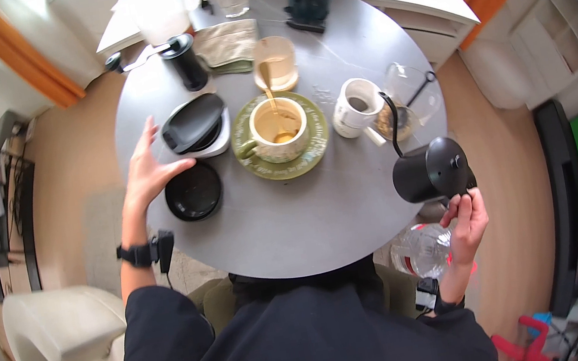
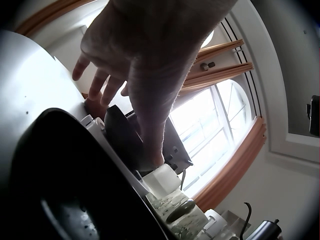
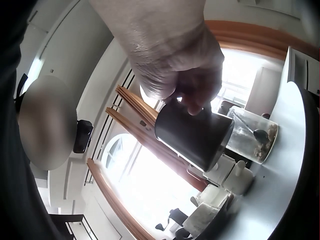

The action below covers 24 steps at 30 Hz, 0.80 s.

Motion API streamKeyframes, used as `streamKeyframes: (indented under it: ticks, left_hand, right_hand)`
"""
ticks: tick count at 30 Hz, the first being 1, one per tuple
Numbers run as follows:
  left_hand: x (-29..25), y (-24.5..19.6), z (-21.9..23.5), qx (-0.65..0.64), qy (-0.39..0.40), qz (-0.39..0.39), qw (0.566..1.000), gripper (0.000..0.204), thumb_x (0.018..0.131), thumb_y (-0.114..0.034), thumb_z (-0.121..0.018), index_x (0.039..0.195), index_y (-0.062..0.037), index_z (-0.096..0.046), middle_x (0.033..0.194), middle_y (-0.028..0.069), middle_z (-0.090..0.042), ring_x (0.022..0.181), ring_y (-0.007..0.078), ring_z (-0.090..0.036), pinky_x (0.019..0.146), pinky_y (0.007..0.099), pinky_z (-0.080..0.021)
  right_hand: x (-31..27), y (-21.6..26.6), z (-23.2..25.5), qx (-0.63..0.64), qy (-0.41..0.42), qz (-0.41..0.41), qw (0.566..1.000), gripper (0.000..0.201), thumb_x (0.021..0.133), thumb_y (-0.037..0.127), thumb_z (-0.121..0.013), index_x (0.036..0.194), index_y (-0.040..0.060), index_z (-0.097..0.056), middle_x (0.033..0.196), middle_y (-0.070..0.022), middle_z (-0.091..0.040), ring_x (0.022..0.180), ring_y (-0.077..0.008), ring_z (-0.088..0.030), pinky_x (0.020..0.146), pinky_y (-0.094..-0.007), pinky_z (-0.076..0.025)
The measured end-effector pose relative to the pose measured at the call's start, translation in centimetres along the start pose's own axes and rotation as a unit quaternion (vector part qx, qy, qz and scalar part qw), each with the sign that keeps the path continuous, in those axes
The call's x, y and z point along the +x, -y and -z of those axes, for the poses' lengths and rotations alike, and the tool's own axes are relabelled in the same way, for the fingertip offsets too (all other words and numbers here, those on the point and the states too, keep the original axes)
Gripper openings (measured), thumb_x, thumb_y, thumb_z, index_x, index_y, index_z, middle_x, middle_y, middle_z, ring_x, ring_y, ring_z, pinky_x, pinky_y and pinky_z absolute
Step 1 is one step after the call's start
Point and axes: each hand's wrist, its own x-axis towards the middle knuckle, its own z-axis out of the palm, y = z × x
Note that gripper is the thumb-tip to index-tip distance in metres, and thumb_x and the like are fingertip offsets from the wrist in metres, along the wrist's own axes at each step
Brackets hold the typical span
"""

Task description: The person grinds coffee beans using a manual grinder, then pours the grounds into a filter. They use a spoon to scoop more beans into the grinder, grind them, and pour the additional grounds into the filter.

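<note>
My right hand (image 1: 468,224) grips the handle of a black gooseneck kettle (image 1: 427,172) at the right edge of the table. In the right wrist view, the fingers are curled at the handle of the dark kettle body (image 3: 192,135). My left hand (image 1: 147,169) is spread, thumb apart from the fingers, beside a dark oval piece (image 1: 195,123) lying on a white-edged base (image 1: 222,142). Just below the thumb sits a shallow black bowl (image 1: 192,192). In the left wrist view, that bowl (image 2: 75,175) fills the foreground.
A patterned mug (image 1: 280,133) with a spoon stands on a green plate (image 1: 315,154) mid-table. Around it are a white cup (image 1: 354,106), a glass container (image 1: 414,89), a hand grinder (image 1: 189,64), a cloth (image 1: 226,43) and a beige cup (image 1: 275,58). A clear bottle (image 1: 421,250) stands below the table edge.
</note>
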Motion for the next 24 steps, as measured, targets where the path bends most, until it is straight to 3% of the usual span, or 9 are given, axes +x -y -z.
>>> streamKeyframes:
  ticks: [4, 7, 10, 11, 19, 24]
  left_hand:
    - [-3.3, -1.5, 1.8, -0.007, -0.072, 0.001, 0.997, 0.103, 0.064, -0.03, -0.087, 0.146, -0.0045, -0.03, 0.132, 0.0211, -0.053, 0.12, 0.0327, -0.053, 0.099, 0.0408, -0.044]
    - [-5.2, -2.5, 2.4, -0.095, -0.1, -0.023, 0.99, 0.078, 0.074, -0.02, -0.08, 0.14, -0.0021, -0.041, 0.12, 0.018, -0.06, 0.108, 0.0262, -0.06, 0.093, 0.037, -0.047]
    - [-6.4, -2.8, 2.6, -0.158, -0.08, 0.003, 0.984, 0.051, 0.082, -0.01, -0.072, 0.129, 0.0003, -0.053, 0.105, 0.0129, -0.066, 0.095, 0.0183, -0.063, 0.087, 0.0316, -0.049]
    - [-6.8, -3.5, 2.1, -0.178, -0.099, -0.009, 0.979, 0.036, 0.086, -0.007, -0.067, 0.119, 0.0015, -0.06, 0.092, 0.0088, -0.068, 0.085, 0.013, -0.064, 0.082, 0.0276, -0.049]
    - [-8.0, -4.8, -0.2, -0.208, -0.094, -0.006, 0.974, 0.037, 0.089, -0.009, -0.063, 0.123, 0.0012, -0.055, 0.075, 0.004, -0.066, 0.073, 0.0086, -0.061, 0.072, 0.0221, -0.047]
    - [-8.1, -5.3, -0.7, -0.203, -0.087, -0.007, 0.975, 0.037, 0.088, -0.008, -0.062, 0.123, 0.002, -0.054, 0.073, 0.0033, -0.065, 0.072, 0.0078, -0.061, 0.071, 0.0215, -0.047]
  right_hand:
    - [1.5, 1.0, 1.7, -0.073, -0.005, -0.001, 0.997, 0.031, 0.101, 0.027, -0.046, 0.078, 0.007, -0.044, 0.063, 0.0022, -0.045, 0.048, -0.0036, -0.044, 0.044, -0.0184, -0.037]
    - [2.5, 2.2, 2.0, -0.083, -0.014, -0.003, 0.996, 0.029, 0.099, 0.022, -0.051, 0.077, 0.0035, -0.048, 0.059, 0.0024, -0.045, 0.047, -0.0037, -0.043, 0.044, -0.02, -0.035]
    - [3.5, 3.0, 2.2, -0.103, 0.0, 0.0, 0.995, 0.03, 0.098, 0.024, -0.053, 0.076, 0.0037, -0.049, 0.058, 0.0027, -0.045, 0.047, -0.0037, -0.044, 0.043, -0.0203, -0.034]
    - [3.8, 3.4, 2.1, -0.111, 0.004, 0.001, 0.994, 0.03, 0.098, 0.025, -0.054, 0.076, 0.0036, -0.049, 0.058, 0.0028, -0.045, 0.047, -0.0038, -0.044, 0.043, -0.0206, -0.034]
    - [4.7, 4.1, 2.1, -0.182, 0.026, 0.019, 0.983, 0.032, 0.096, 0.027, -0.058, 0.078, 0.0023, -0.05, 0.054, 0.0006, -0.042, 0.046, -0.0055, -0.04, 0.043, -0.0238, -0.032]
    - [5.0, 3.9, 2.1, -0.216, 0.027, 0.037, 0.975, 0.031, 0.094, 0.025, -0.061, 0.078, 0.0015, -0.049, 0.054, -0.0032, -0.038, 0.047, -0.009, -0.034, 0.044, -0.0268, -0.028]
